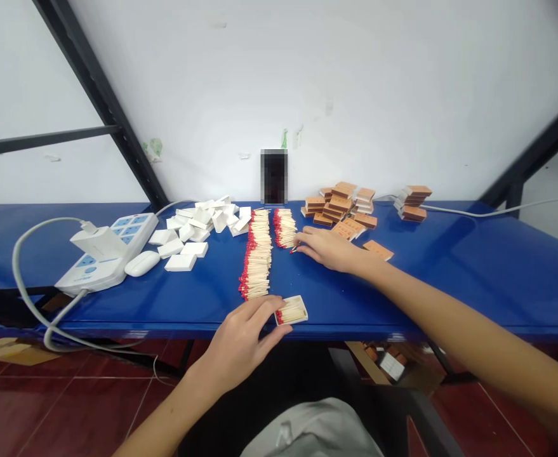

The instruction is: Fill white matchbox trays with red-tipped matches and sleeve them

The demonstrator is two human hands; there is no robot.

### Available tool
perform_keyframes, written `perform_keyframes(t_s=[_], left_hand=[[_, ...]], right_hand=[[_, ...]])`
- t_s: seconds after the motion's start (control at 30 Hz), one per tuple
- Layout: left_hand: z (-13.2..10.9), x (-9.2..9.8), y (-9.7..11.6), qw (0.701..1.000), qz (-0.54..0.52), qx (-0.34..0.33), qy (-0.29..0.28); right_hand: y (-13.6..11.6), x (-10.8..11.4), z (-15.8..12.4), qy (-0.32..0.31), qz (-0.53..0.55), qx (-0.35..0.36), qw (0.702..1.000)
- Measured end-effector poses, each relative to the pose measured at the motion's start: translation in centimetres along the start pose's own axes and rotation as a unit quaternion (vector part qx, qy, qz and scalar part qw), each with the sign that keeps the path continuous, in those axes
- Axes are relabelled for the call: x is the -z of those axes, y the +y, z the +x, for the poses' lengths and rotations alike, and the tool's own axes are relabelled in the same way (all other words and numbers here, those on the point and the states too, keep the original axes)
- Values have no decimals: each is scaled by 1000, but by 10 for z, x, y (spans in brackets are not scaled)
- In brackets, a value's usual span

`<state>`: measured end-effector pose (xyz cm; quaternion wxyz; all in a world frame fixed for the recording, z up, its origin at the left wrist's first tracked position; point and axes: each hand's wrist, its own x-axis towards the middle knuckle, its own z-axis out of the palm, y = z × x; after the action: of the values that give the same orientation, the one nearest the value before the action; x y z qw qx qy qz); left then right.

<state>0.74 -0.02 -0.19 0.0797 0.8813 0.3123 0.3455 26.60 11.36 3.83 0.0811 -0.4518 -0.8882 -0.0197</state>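
At the blue table's (450, 273) near edge the left hand (245, 336) pinches a matchbox tray (292, 311) of matches, while the right hand (329, 249), farther off, lies flat and unclenched, fingertips touching the short match row (284, 227).

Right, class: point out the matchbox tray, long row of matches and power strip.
matchbox tray (294, 320), head view, its front wall.
long row of matches (258, 254), head view, sticks at mid-row.
power strip (87, 274), head view, its white near end.
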Motion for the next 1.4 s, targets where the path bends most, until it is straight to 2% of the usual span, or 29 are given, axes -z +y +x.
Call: perform_keyframes(t_s=[0.23,0.53,0.83,0.97,1.07,1.27,1.4], left_hand=[[1,0,-1,1000,-1,-7,9],[1,0,-1,1000,-2,-6,8],[2,2,0,1000,3,3,6],[2,1,0,1000,-1,3,7],[3,1,1,1000,-2,5,4],[3,1,1,1000,4,2,0],[2,-1,1,1000,7,0,-1]], right_hand=[[-3,-2,1,-4,-28,-6,1000],[-8,0,1,21,6,11,1000],[-6,-2,3,50,54,-92,993],[-5,-5,7,39,29,-112,993],[-4,-6,7,37,23,-104,994],[-4,-2,0,37,-2,-40,999],[-5,1,2,19,-46,-37,998]])
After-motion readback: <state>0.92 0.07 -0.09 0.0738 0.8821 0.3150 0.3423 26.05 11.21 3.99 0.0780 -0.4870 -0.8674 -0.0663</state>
